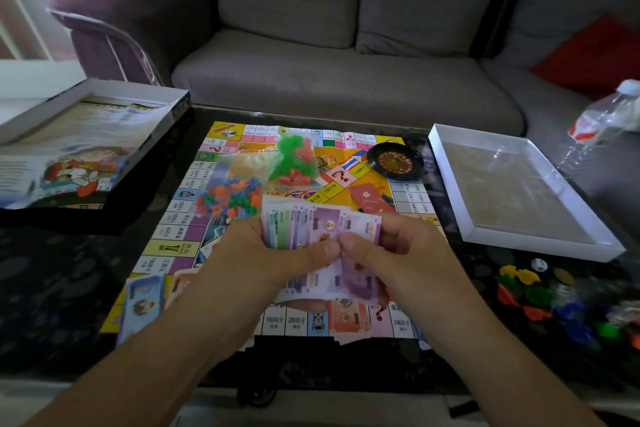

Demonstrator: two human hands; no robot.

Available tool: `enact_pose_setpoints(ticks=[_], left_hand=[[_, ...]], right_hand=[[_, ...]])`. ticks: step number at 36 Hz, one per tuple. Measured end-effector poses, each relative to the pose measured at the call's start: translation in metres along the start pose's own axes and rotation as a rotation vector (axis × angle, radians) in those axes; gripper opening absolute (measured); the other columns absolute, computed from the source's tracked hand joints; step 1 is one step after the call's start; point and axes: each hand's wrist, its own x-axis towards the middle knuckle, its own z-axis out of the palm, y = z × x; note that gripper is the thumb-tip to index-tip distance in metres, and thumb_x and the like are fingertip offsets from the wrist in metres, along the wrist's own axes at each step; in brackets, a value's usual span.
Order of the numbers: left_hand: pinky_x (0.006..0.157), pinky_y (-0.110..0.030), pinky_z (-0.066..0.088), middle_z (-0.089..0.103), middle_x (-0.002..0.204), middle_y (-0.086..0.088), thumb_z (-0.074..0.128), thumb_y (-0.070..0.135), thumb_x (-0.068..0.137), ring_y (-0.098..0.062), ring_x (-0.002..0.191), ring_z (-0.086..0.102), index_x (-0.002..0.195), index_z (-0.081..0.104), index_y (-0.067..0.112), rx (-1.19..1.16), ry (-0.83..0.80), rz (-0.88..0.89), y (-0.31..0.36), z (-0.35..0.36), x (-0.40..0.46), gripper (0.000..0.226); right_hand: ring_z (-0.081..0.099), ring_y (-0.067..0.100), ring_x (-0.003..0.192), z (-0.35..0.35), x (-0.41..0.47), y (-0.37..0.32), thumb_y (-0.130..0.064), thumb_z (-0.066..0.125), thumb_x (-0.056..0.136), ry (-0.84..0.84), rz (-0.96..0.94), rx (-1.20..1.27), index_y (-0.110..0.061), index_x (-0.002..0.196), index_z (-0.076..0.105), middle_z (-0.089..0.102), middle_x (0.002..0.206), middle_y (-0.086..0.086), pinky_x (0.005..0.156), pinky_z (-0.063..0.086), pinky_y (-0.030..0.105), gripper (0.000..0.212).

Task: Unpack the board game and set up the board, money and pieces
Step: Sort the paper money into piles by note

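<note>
You're holding the money stack [318, 229] in both hands over the near half of the board [221, 149]. Left hand [273, 253] grips the stack from its left side, thumb on top, fingers underneath. Right hand [391, 253] pinches the top purple note at its right end, thumb pressed down next to the left thumb. So both grips are clenched on the notes, neither released.

Key relation: the notes fan away from your thumbs, long axis running roughly left-right between the two grips. The right grip is on the loose top note, so I'd judge it peels off toward the right while the left keeps the rest.

Sorted notes look started: blue pile [143, 302] lies left and nearer to you than the left grip, orange pile [346, 317] just below both grips, on the board's near edge.

Beyond the grips: bags of plastic pieces [294, 163], red card [370, 199], roulette wheel [394, 160]. Loose pawns [526, 291] and a die [539, 264] sit on the counter [52, 288] well right of the right grip, beside the white tray [533, 239]. Box lid [79, 146] far left.

Money sorting partway, bags unopened.
</note>
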Motion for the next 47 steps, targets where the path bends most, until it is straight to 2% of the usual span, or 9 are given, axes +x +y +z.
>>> enact_pose_setpoints(ticks=[3,9,14,20,25,32,40,42,47], left_hand=[[0.072,-0.057,0.064,0.079,0.102,-0.017,0.079,0.018,0.082,-0.039,0.091,0.078,0.102,0.081,0.015,-0.01,-0.031,-0.033,0.001,0.0,-0.001,0.02],[0.073,-0.058,0.064,0.079,0.108,-0.017,0.069,0.008,0.093,-0.039,0.095,0.077,0.115,0.074,0.007,-0.097,-0.048,-0.091,0.007,-0.001,0.0,0.023],[0.085,-0.053,0.063,0.08,0.105,-0.015,0.073,0.005,0.089,-0.035,0.094,0.078,0.109,0.078,0.007,-0.016,0.036,-0.046,0.004,-0.004,0.003,0.02],[0.086,-0.055,0.061,0.08,0.105,-0.013,0.076,0.003,0.085,-0.035,0.094,0.078,0.111,0.077,0.009,0.022,0.021,-0.031,0.004,-0.003,0.002,0.027],[0.077,-0.056,0.064,0.08,0.104,-0.015,0.074,0.001,0.088,-0.038,0.093,0.078,0.112,0.077,0.01,0.049,-0.021,-0.015,0.003,-0.003,0.001,0.026],[0.087,-0.06,0.06,0.079,0.105,-0.016,0.08,0.004,0.083,-0.039,0.095,0.077,0.109,0.078,0.009,0.044,0.027,-0.003,0.002,-0.005,0.003,0.027],[0.09,-0.055,0.06,0.08,0.104,-0.014,0.08,0.004,0.083,-0.035,0.095,0.078,0.102,0.081,0.01,0.051,0.048,0.014,0.004,-0.01,0.004,0.02],[0.084,-0.055,0.062,0.08,0.103,-0.014,0.08,0.003,0.082,-0.036,0.092,0.078,0.103,0.08,0.009,0.036,0.074,0.024,0.008,-0.014,0.005,0.021],[0.067,-0.051,0.066,0.08,0.101,-0.015,0.078,0.007,0.079,-0.038,0.087,0.078,0.108,0.076,0.006,-0.005,0.128,0.047,0.02,-0.026,0.006,0.03]], right_hand=[[0.08,0.025,0.09,0.001,0.0,0.001,-0.019,0.075,0.096,-0.025,0.041,0.052,-0.025,0.101,0.084,0.082,0.094,0.004,0.086,0.064,0.053,0.012],[0.08,0.023,0.088,-0.006,0.003,0.0,-0.013,0.073,0.097,0.017,0.075,0.084,-0.022,0.101,0.083,0.082,0.094,0.002,0.086,0.064,0.049,0.014],[0.08,0.021,0.087,-0.01,0.005,0.0,-0.015,0.074,0.095,0.044,0.076,0.094,-0.025,0.1,0.081,0.082,0.093,-0.001,0.076,0.065,0.039,0.013],[0.08,0.022,0.088,-0.006,0.005,0.001,-0.019,0.077,0.094,0.016,0.078,0.058,-0.026,0.105,0.08,0.082,0.096,0.001,0.085,0.064,0.051,0.013],[0.079,0.024,0.089,-0.004,0.001,0.0,-0.018,0.078,0.093,0.009,0.044,0.05,-0.021,0.104,0.079,0.081,0.096,0.004,0.086,0.064,0.054,0.011],[0.079,0.033,0.092,-0.006,0.002,-0.003,-0.024,0.071,0.096,-0.049,0.046,0.1,-0.024,0.102,0.082,0.081,0.098,0.008,0.091,0.06,0.062,0.012],[0.078,0.033,0.075,-0.016,0.007,0.001,-0.013,0.078,0.092,0.119,0.076,-0.048,-0.01,0.088,0.077,0.079,0.081,0.011,0.075,0.065,0.054,0.005],[0.078,0.031,0.075,-0.024,0.009,-0.001,-0.016,0.078,0.092,0.167,0.087,-0.079,-0.005,0.089,0.073,0.079,0.08,0.009,0.069,0.062,0.044,0.012],[0.077,0.022,0.07,-0.046,0.012,-0.004,-0.023,0.08,0.092,0.263,0.066,-0.267,-0.013,0.081,0.073,0.078,0.075,0.003,0.069,0.06,0.039,0.016]])
